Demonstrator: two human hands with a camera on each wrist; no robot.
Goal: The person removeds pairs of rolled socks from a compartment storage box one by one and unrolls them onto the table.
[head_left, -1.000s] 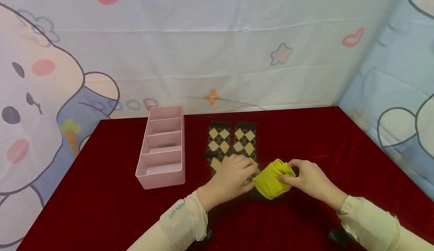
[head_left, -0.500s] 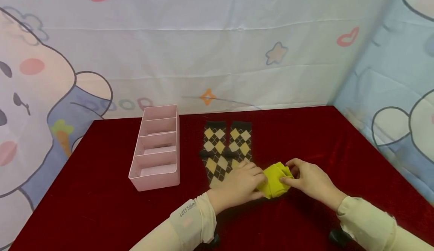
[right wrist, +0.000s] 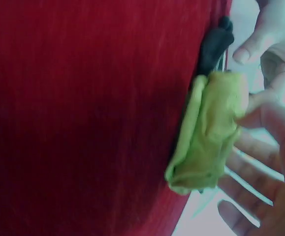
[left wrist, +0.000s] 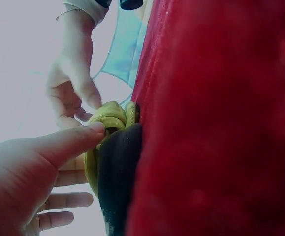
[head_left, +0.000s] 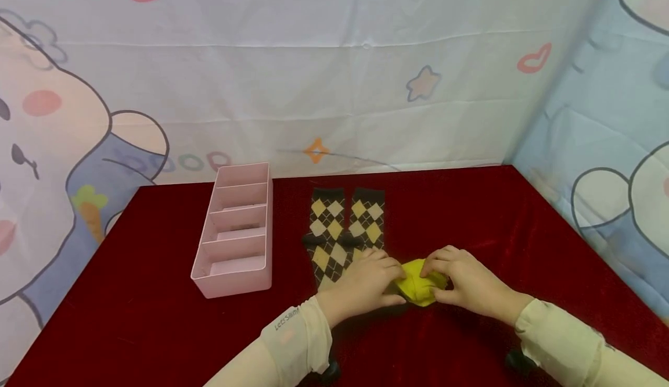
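Observation:
A rolled-up yellow cloth bundle (head_left: 416,283) sits right of the argyle socks in the head view. My left hand (head_left: 360,285) pinches its left end; the left wrist view shows the thumb (left wrist: 76,140) on the folded cloth. From the right, my right hand (head_left: 473,282) holds the bundle between thumb and fingers. In the right wrist view, the yellow roll (right wrist: 206,137) shows its folded layers. Dark argyle socks (head_left: 327,215) with yellow and cream diamonds lie flat, partly covered by my left hand. Black fabric (left wrist: 118,172) shows beside the bundle in the left wrist view.
A pink organizer box (head_left: 237,285) with several compartments stands left of the socks. Dark red velvet (head_left: 470,212) covers the table, and a printed cartoon curtain (head_left: 235,85) hangs behind it.
My left hand has moved right from over the socks to the bundle's left end. My right fingers have come further over the bundle, which now looks lower and more compact.

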